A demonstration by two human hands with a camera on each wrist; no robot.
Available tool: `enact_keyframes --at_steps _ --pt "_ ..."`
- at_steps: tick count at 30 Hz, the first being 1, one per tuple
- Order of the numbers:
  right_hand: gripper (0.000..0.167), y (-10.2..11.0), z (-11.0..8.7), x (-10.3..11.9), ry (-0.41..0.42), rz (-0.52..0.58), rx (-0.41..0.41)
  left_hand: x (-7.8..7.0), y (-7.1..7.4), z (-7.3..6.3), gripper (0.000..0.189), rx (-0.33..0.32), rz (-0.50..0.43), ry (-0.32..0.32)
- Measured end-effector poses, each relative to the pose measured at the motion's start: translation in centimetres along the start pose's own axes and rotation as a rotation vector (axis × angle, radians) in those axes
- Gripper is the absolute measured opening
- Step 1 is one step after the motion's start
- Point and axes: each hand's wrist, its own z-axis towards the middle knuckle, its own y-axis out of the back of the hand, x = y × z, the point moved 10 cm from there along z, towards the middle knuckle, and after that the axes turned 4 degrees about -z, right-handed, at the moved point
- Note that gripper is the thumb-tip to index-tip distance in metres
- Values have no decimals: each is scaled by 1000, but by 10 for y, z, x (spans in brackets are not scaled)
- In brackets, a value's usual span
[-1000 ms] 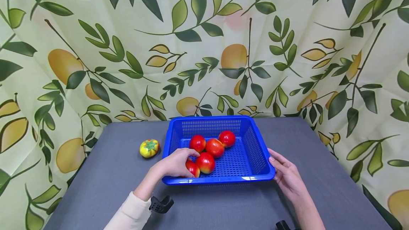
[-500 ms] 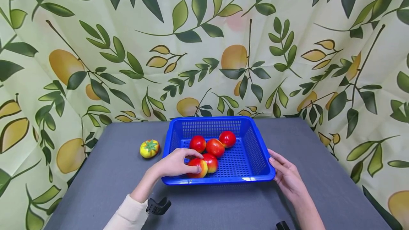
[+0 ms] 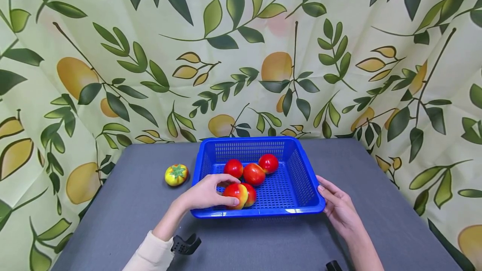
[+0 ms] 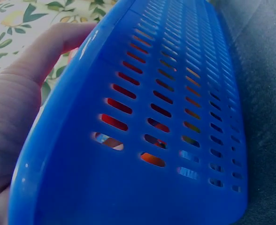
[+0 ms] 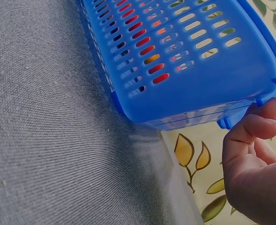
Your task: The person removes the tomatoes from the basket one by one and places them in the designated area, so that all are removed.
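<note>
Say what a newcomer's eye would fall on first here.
Probably the bright blue perforated plastic basket on the grey cloth-covered table, with glossy red round fruits inside. At its near left, the left hand holds a red-and-yellow round fruit, while the right hand grips the near right corner. A yellow-and-green round fruit sits alone, left of the basket.

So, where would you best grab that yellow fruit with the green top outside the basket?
The yellow fruit is probably best gripped round its sides, fingers reaching down from above or from the left: it is roundish, lies uncovered on the table, and the blue basket stands close on its right.
</note>
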Motion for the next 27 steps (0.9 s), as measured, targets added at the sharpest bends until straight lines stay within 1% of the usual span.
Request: enact_keyframes --at_steps 3,7,12,14,20,24,27 --pt "30 0 0 0 0 -8 -5 -1 0 -1 44 -4 -19 -18" --pt "31 1 0 -2 -1 -17 -13 -3 -1 0 45 0 2 -40" --pt "29 1 0 -1 3 -11 -9 -4 0 -1 50 3 13 -29" --pt "29 1 0 -1 3 -2 -3 -3 0 -2 51 1 4 -15" --pt "28 0 1 0 10 3 3 -4 2 -2 49 -17 -43 -31" --pt "28 0 1 0 11 3 2 -3 4 -2 48 -36 -79 -31" --pt "28 0 1 0 4 6 4 -3 5 -3 47 -38 -86 -36"
